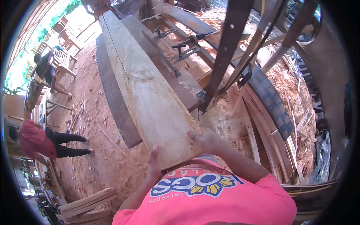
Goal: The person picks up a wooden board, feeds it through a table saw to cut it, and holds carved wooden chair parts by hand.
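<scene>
A long, wide wooden plank (150, 90) with a dark crack along its far part stretches away from my body. Its near end rests close to my pink shirt (210, 198). On the left edge of that end my left hand (153, 162) is closed, thumb up along the side. My right hand (205, 141) grips the opposite edge with its thumb on the top face; the fingers underneath are hidden. Beneath the plank lies a brown tabletop (127, 129). At the far end a person (96, 4) stands, partly cut off by the frame.
Clamps (185, 52) sit on a wooden frame at the right, near a dark upright post (228, 45). Curved wood pieces (268, 135) lean at the right. Two people, one in a red shirt (35, 138), are at the left. Sawdust and offcuts cover the ground (90, 150).
</scene>
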### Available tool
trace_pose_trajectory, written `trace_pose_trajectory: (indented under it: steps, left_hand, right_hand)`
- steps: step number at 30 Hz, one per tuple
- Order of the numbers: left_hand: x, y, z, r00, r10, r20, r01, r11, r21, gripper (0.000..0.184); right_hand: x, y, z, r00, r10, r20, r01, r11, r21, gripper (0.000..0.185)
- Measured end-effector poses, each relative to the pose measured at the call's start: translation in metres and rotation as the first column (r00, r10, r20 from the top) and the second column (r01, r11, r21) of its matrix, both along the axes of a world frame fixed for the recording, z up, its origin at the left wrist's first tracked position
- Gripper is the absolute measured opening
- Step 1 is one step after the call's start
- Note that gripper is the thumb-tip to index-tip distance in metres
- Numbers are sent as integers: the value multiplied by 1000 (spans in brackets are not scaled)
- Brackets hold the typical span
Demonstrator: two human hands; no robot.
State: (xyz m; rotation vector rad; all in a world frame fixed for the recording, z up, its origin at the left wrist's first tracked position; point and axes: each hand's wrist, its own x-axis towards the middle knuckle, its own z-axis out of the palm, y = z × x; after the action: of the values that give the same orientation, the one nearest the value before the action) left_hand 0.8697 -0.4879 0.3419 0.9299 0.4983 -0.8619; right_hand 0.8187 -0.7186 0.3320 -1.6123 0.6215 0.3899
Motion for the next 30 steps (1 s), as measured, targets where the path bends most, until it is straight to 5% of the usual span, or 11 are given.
trace_pose_trajectory:
  steps: [3, 7, 11, 21, 30]
  left_hand:
    - [-2, -20, 4, 999, -10, -32, 8, 998, -57, 63]
    - [-6, -33, -15, 999, -6, -44, 3, 997, -76, 65]
    - [-6, -39, -49, 999, -19, -44, 13, 992, -126, 66]
    - [0, -65, -57, 1000, 15, -20, -17, 996, -93, 63]
    - [1, -77, -56, 1000, 14, 7, -13, 995, -98, 64]
  right_hand:
    - [-5, -13, 2, 999, -5, -39, -2, 986, -164, 66]
    - [-12, -28, -3, 996, -47, 82, 55, 994, -95, 64]
    - [-11, -48, -29, 997, -72, -23, 70, 996, -54, 54]
    - [-8, -70, -59, 988, -96, 125, 98, 995, -13, 57]
    - [-8, -74, -61, 991, -96, 89, 101, 994, -46, 54]
